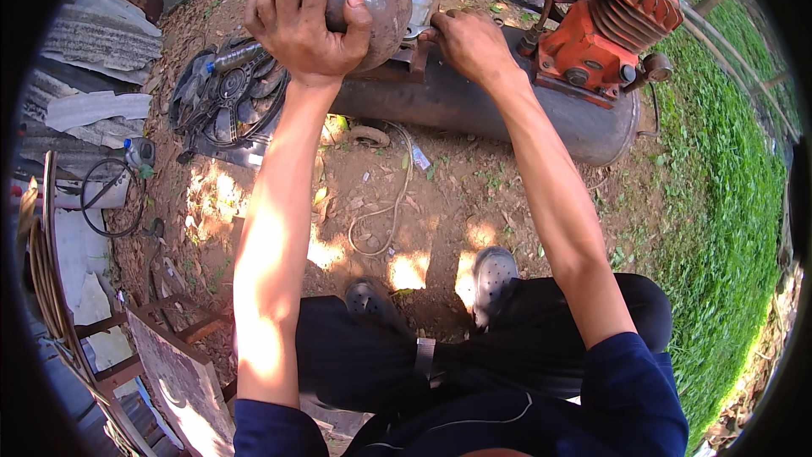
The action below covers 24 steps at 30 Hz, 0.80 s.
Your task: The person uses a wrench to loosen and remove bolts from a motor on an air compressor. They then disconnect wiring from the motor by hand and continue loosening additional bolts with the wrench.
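My left hand (309,34) grips a rounded, scuffed grey metal object (379,4) at the top centre, with fingers curled over it and thumb against its side. Just right of it, my right hand (474,42) has its fingers closed on a small silver metal tool (416,31), which looks like a wrench and is partly hidden by the fingers. Both hands are over a long dark horizontal tank (423,103) with a raised bracket on top. At its right end sits a red finned compressor pump (584,51) with pipes attached.
Hoses and black parts (228,101) lie left of the tank. Corrugated sheets (101,17), coiled cable and a leaning board (178,381) line the left side. A thin hose (372,250) lies on the leafy dirt by my feet. Grass (719,271) borders the right.
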Each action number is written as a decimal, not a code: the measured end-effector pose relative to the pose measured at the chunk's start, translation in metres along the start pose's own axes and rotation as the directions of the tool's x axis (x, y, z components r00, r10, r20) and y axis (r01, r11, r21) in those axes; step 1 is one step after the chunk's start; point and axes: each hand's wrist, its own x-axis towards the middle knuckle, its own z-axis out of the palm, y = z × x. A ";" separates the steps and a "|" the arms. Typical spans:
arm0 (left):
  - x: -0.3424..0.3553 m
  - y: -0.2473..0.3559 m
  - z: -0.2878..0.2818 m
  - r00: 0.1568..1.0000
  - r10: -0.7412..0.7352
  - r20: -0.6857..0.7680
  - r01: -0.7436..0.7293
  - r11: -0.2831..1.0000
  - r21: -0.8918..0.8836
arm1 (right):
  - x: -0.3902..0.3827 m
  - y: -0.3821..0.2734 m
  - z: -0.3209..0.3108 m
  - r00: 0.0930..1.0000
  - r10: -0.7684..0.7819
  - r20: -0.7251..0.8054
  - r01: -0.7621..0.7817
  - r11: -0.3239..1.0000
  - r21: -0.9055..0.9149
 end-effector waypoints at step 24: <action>-0.005 -0.002 -0.004 0.993 -0.100 0.065 0.097 0.994 0.045 | 0.011 0.000 -0.027 0.968 -0.020 0.250 0.035 0.998 -0.055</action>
